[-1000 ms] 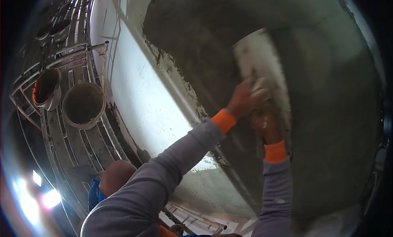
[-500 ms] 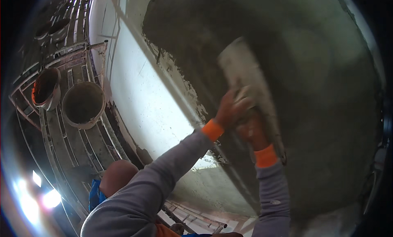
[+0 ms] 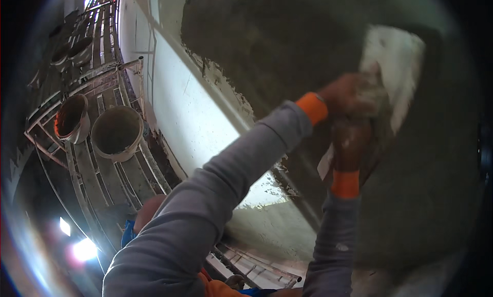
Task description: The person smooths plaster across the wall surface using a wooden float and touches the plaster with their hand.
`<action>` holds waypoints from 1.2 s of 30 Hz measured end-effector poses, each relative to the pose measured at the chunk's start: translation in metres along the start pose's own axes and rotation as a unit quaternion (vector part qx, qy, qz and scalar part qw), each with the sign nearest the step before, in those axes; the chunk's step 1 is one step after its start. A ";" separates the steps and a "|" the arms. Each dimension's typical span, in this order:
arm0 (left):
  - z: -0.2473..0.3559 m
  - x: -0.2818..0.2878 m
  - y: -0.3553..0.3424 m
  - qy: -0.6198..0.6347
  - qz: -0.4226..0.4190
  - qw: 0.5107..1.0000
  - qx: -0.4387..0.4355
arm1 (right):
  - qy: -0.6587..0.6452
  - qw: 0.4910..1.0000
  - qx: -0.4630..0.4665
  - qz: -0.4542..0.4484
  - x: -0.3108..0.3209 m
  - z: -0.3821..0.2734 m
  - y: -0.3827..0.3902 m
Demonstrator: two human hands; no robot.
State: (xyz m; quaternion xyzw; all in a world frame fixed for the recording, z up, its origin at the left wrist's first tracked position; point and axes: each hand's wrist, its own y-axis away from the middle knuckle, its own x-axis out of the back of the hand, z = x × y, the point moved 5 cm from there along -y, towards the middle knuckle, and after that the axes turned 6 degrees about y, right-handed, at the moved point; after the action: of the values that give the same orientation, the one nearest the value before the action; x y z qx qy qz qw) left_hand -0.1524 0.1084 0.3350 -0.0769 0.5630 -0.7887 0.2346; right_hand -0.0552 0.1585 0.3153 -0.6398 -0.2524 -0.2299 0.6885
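Note:
Both my hands are on a long, flat plastering trowel (image 3: 398, 66) with a pale, plaster-smeared blade. It lies against a wall of dark, wet-looking plaster (image 3: 426, 194). My left hand (image 3: 352, 97), in a grey sleeve with an orange cuff, is closed on it around the middle. Just below, my right hand (image 3: 352, 138) grips it too, its fingers partly hidden and slightly blurred. The blade's upper end sticks out beyond my left hand, and a pale corner shows left of my right wrist.
A ragged plaster edge borders a white wall strip (image 3: 179, 107) on the left. Two buckets (image 3: 118, 135) (image 3: 73, 120) stand on scaffold planks (image 3: 84, 174) beside a metal rail (image 3: 141, 81); more buckets sit farther off. A rounded reddish-brown thing (image 3: 148, 211) and blue cloth show behind my left arm.
Both hands have carried the trowel right and upward across the plaster. Its blade has turned from leaning left to leaning right, and my left arm reaches farther out.

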 end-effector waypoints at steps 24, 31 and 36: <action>-0.023 -0.170 0.116 -0.109 -0.030 0.986 0.123 | -0.097 0.983 -0.151 -0.049 0.080 0.075 0.190; -0.096 -0.127 0.290 0.047 0.317 0.914 0.248 | 0.121 0.887 -0.053 -0.443 -0.021 0.053 0.221; -0.077 -0.078 0.198 0.013 0.354 0.927 0.121 | 0.141 0.924 -0.058 -0.351 -0.010 0.038 0.140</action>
State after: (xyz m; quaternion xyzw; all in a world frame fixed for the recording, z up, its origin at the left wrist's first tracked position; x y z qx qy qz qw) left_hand -0.0573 0.1590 0.1361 0.1667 0.4568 -0.7176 0.4986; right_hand 0.0246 0.2065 0.2033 -0.5101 -0.3467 -0.5590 0.5542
